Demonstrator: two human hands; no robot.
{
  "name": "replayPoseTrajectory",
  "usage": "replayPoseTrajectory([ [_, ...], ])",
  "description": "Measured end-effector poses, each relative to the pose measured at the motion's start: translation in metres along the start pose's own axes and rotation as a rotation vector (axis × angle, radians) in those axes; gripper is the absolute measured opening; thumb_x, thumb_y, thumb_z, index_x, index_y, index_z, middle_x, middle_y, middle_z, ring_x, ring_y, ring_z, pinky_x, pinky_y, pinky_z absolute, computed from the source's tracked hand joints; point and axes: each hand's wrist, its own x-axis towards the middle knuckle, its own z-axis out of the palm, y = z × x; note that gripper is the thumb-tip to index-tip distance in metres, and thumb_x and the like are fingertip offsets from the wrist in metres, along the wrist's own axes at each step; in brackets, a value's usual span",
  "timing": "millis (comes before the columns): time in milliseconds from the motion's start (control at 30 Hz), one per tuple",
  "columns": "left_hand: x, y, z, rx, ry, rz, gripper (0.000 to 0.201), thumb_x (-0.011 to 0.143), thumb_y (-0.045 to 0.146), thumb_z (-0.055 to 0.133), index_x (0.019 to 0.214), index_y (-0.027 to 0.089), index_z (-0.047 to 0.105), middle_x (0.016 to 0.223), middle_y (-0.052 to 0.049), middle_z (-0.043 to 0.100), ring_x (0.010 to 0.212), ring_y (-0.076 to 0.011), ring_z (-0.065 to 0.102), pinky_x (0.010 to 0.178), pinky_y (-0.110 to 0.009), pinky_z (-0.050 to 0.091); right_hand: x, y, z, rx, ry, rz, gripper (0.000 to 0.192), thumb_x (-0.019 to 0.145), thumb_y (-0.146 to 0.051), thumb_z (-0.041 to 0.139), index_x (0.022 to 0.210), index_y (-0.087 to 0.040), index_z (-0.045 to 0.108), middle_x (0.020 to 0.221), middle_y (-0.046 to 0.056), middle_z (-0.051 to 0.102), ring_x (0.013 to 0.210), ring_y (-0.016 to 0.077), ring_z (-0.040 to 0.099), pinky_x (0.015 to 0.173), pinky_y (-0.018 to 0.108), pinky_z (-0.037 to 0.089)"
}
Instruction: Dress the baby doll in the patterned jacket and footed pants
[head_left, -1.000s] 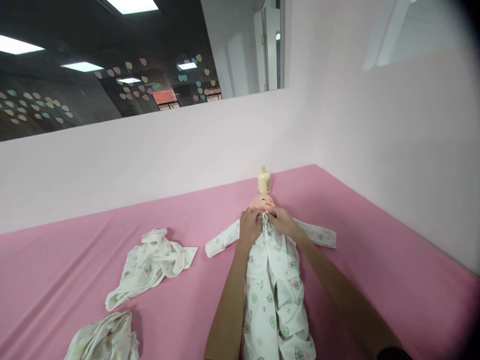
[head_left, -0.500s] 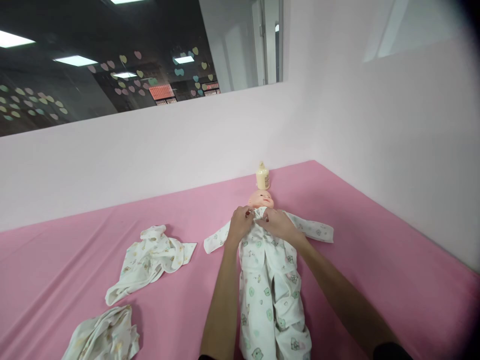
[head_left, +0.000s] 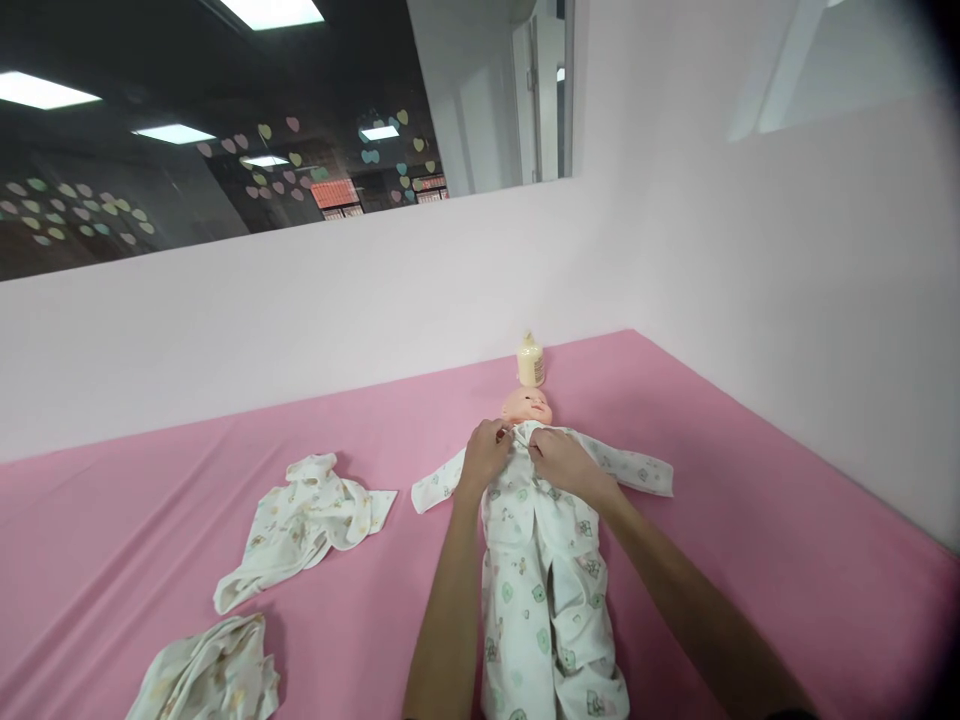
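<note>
hands [head_left: 525, 458] slid lower; doll [head_left: 536, 520] lies head pointing away.

My hands: two, the left hand [head_left: 486, 456] and the right hand [head_left: 562, 463], both on the doll's chest.
Doll [head_left: 529, 406]: one, in a printed sleepsuit [head_left: 541, 570].
Loose garments: two, one crumpled garment [head_left: 304, 526] and one bundled garment [head_left: 210, 675].
Bottle [head_left: 530, 361]: one.
Pink sheet [head_left: 750, 520]: one.
</note>
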Motion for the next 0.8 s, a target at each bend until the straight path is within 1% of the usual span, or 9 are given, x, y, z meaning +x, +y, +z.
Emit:
replayPoseTrajectory([
  [200,-0.001,0.0,0.001,0.0,0.005,-0.009,0.022,0.089,0.024,0.047,0.096,0.021,0.068,0.095,-0.005,0.063,0.088,-0.0175,0.06,0.079,-0.029,0.045,-0.006,-0.005,-0.005,-0.054,-0.028,-0.009,0.018,0.089,-0.01,0.041,0.089,-0.016,0.058,0.096,0.01,0.067,0.085,0.0204,0.062,0.064,0.028,0.03],
  [267,-0.002,0.001,0.001,0.005,0.008,-0.01,0.022,0.089,0.024,0.048,0.095,0.021,0.068,0.095,-0.005,0.063,0.088,-0.018,0.059,0.079,-0.03,0.045,-0.007,-0.009,-0.005,-0.077,-0.022,0.011,0.016,0.089,-0.011,0.043,0.092,-0.016,0.059,0.1,0.011,0.067,0.089,0.0221,0.062,0.066,0.028,0.032],
  [400,-0.004,0.004,-0.002,0.018,0.005,-0.007,0.022,0.088,0.025,0.049,0.095,0.022,0.069,0.095,-0.006,0.063,0.091,-0.0199,0.058,0.08,-0.032,0.045,-0.006,-0.017,-0.003,-0.127,0.007,0.081,0.022,0.09,-0.011,0.04,0.099,-0.012,0.06,0.101,0.016,0.067,0.089,0.0253,0.064,0.065,0.029,0.034],
  [467,-0.007,0.008,-0.005,0.027,-0.01,0.02,0.025,0.086,0.024,0.05,0.102,0.024,0.07,0.098,-0.006,0.064,0.095,-0.021,0.058,0.082,-0.032,0.045,-0.005,-0.018,-0.002,-0.144,0.013,0.103,0.022,0.089,-0.012,0.041,0.098,-0.012,0.062,0.098,0.017,0.067,0.088,0.0263,0.065,0.065,0.03,0.035],
  [567,-0.012,0.016,-0.012,0.034,-0.066,0.131,0.037,0.085,0.024,0.053,0.121,0.027,0.065,0.111,-0.005,0.064,0.104,-0.0218,0.056,0.089,-0.033,0.044,-0.005,-0.015,-0.003,-0.154,0.023,0.125,0.019,0.089,-0.015,0.044,0.093,-0.014,0.063,0.094,0.017,0.068,0.087,0.0271,0.065,0.065,0.03,0.036],
  [633,-0.016,0.022,-0.015,0.024,-0.124,0.181,0.041,0.085,0.023,0.054,0.124,0.028,0.064,0.118,-0.005,0.062,0.106,-0.0212,0.056,0.09,-0.032,0.045,-0.005,-0.01,-0.004,-0.132,0.035,0.128,0.019,0.089,-0.017,0.045,0.09,-0.014,0.064,0.091,0.017,0.068,0.084,0.0262,0.065,0.065,0.03,0.036],
  [667,-0.018,0.025,-0.016,0.028,-0.157,0.193,0.039,0.084,0.023,0.054,0.121,0.028,0.065,0.118,-0.005,0.062,0.105,-0.0209,0.057,0.09,-0.031,0.045,-0.004,-0.007,-0.006,-0.111,0.039,0.127,0.019,0.089,-0.018,0.045,0.087,-0.014,0.064,0.089,0.016,0.068,0.082,0.0253,0.065,0.064,0.03,0.035],
  [733,-0.021,0.031,-0.017,0.068,-0.216,0.226,0.031,0.083,0.021,0.054,0.108,0.027,0.071,0.113,-0.004,0.064,0.104,-0.0213,0.058,0.087,-0.031,0.046,-0.002,-0.001,-0.009,-0.062,0.041,0.125,0.019,0.088,-0.022,0.048,0.08,-0.015,0.063,0.084,0.013,0.068,0.076,0.0228,0.063,0.061,0.029,0.033],
  [800,-0.022,0.035,-0.017,0.126,-0.235,0.265,0.024,0.083,0.021,0.053,0.096,0.026,0.073,0.107,-0.004,0.065,0.103,-0.0223,0.058,0.085,-0.031,0.045,0.0,0.006,-0.014,-0.026,0.034,0.123,0.02,0.085,-0.025,0.051,0.069,-0.017,0.059,0.074,0.009,0.065,0.067,0.0185,0.058,0.057,0.027,0.029],
])
